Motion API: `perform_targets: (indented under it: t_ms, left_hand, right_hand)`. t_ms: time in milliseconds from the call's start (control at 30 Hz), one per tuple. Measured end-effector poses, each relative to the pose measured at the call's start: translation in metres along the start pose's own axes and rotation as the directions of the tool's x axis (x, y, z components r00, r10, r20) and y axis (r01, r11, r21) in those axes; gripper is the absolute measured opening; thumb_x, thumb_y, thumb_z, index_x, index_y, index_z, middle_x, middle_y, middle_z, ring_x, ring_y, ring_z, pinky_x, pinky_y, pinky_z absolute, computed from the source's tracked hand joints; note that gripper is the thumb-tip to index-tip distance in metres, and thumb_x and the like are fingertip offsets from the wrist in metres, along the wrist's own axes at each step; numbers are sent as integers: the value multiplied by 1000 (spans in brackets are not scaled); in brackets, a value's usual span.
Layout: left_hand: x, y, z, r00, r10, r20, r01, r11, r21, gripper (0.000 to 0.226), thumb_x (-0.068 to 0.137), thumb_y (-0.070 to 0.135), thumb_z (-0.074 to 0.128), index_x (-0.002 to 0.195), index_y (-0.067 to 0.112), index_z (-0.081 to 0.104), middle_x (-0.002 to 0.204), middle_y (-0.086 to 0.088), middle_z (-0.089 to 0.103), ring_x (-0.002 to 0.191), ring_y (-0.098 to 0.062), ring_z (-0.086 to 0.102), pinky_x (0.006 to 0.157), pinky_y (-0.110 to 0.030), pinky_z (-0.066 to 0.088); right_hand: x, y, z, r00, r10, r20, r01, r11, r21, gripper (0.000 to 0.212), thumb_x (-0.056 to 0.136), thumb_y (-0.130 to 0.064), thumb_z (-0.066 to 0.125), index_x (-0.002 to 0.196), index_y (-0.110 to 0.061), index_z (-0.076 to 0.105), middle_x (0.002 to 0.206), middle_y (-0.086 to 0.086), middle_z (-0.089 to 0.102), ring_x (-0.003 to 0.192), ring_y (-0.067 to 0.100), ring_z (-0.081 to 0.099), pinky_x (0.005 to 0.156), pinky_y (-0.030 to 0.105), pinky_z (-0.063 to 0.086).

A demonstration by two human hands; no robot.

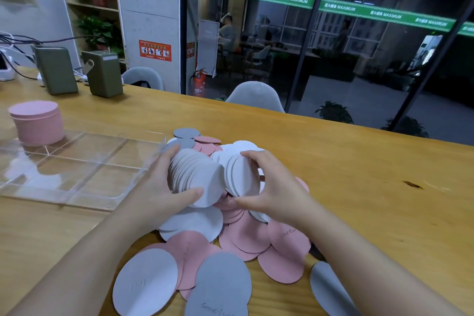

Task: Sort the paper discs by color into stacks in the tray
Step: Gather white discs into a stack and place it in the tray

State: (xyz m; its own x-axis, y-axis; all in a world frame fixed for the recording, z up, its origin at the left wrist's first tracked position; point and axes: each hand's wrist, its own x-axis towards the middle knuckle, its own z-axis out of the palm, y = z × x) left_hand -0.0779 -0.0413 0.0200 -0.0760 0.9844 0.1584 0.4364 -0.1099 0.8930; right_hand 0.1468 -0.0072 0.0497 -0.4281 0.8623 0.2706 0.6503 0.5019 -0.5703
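Observation:
A loose heap of pink, white and grey paper discs point(246, 236) lies on the wooden table in front of me. My left hand point(164, 187) grips a fanned bundle of white discs point(197, 174) on edge, thumb in front and fingers behind. My right hand point(266, 192) holds a smaller bundle of white discs point(242, 174) right beside it, the two bundles nearly touching. The clear plastic tray point(84, 174) with several compartments sits to the left. A tall stack of pink discs point(37, 123) stands in its far left corner.
Two olive-green boxes point(102, 73) and cables stand at the table's back left. Large grey discs point(220, 287) lie near the front edge. Bare wood stretches to the right. A glass wall and chairs are behind the table.

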Motion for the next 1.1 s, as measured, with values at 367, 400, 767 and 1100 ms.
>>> perform_targets:
  t_ms: [367, 400, 767, 1100]
  left_hand:
    - [1, 3, 1, 1000, 19, 5, -19, 1000, 15, 126, 42, 71, 68, 150, 35, 11, 154, 18, 18, 142, -1, 18, 117, -38, 23]
    - [1, 2, 1, 1000, 19, 2, -19, 1000, 25, 126, 43, 68, 70, 150, 35, 10, 155, 17, 18, 142, -2, 19, 117, -39, 23]
    - [0, 0, 1, 999, 50, -18, -49, 997, 51, 119, 43, 62, 67, 148, 35, 17, 152, 17, 24, 139, -2, 26, 116, -38, 25]
    - [-3, 6, -1, 997, 37, 69, -44, 992, 114, 118, 51, 56, 71, 148, 35, 7, 150, 16, 18, 137, -2, 21, 112, -27, 23]
  right_hand:
    - [1, -30, 40, 995, -51, -86, 34, 981, -190, 82, 69, -49, 75, 133, -21, 32, 125, -7, 37, 113, 10, 40, 84, 29, 42]
    - [2, -31, 42, 995, -53, -86, 35, 979, -199, 82, 69, -49, 74, 133, -20, 32, 125, -7, 37, 113, 10, 40, 84, 30, 42]
    - [-3, -19, 31, 991, -128, 40, 129, 991, -24, 76, 76, -34, 75, 138, -20, 33, 130, -8, 39, 111, -8, 32, 91, 13, 32]
    - [-7, -8, 31, 994, 41, -104, -31, 995, 96, 16, 80, -22, 70, 92, -17, 60, 87, -5, 63, 77, 9, 56, 69, 23, 46]
